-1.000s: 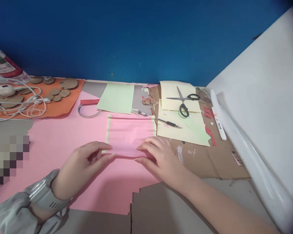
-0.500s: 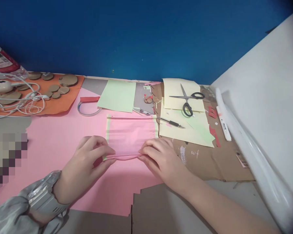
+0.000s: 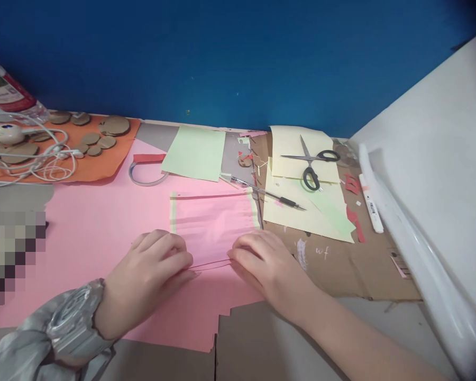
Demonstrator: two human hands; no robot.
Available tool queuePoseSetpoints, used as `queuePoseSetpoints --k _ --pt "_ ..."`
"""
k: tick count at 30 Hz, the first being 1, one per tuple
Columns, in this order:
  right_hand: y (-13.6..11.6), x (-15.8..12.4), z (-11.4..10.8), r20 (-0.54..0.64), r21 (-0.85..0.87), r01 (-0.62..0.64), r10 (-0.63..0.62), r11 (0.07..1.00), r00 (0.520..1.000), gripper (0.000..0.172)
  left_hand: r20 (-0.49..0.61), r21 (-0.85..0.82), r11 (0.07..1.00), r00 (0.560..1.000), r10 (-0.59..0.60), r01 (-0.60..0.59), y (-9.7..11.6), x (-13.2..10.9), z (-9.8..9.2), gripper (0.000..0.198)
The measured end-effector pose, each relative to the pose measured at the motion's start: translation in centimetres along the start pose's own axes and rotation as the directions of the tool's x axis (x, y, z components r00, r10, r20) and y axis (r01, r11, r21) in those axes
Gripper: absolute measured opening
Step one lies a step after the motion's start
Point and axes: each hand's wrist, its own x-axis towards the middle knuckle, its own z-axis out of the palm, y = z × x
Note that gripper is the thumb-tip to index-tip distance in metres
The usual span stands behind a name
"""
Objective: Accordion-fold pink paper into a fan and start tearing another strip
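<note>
A small pink paper piece (image 3: 210,225) with pale green strips along its left and right edges lies over a large pink sheet (image 3: 99,217). Its near edge is pinched by my left hand (image 3: 154,272) at the left corner, thumb below and fingers on top. At the right end of the same edge, my right hand (image 3: 265,270) grips it with bent fingers. Between the hands the near edge shows a narrow fold line. Creases run across the small piece. The fingertips partly hide both near corners.
Black-handled scissors (image 3: 311,161) lie open on pale yellow paper (image 3: 285,206), a pen (image 3: 285,201) beside them. Behind are a green sheet (image 3: 196,153) and a tape ring (image 3: 148,172). Cardboard discs (image 3: 115,126) and white earphones (image 3: 59,153) are at left, a white marker (image 3: 371,203) right.
The paper's near edge and both hands have come slightly closer to me. My left hand has turned over the edge, its thumb now more hidden. The view has shifted a little.
</note>
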Motion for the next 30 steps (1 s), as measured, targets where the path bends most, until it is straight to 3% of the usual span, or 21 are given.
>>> queuePoseSetpoints --k 10,18,21,25,30 --pt "-0.08 0.15 -0.08 0.020 -0.002 0.065 -0.065 0.998 0.998 0.017 -0.014 0.069 0.981 0.983 0.185 -0.183 0.39 0.20 -0.01 0.018" --pt "-0.33 0.01 0.13 0.048 0.034 0.016 -0.017 0.999 0.999 0.018 0.040 0.093 0.988 0.992 0.120 -0.123 0.85 -0.14 0.66 0.026" --pt "-0.44 0.30 0.04 0.052 0.047 -0.049 0.047 0.998 0.998 0.012 0.060 0.077 0.994 0.995 0.075 -0.079 0.84 -0.08 0.62 0.025" --pt "-0.59 0.74 -0.20 0.041 0.027 -0.136 0.135 0.990 0.990 0.015 0.089 0.093 0.996 0.996 -0.006 -0.002 0.77 0.26 0.42 0.017" --pt "-0.61 0.87 -0.33 0.055 0.009 -0.202 0.202 0.979 0.978 0.017 0.106 0.108 0.993 0.992 -0.064 0.052 0.56 0.54 0.36 0.022"
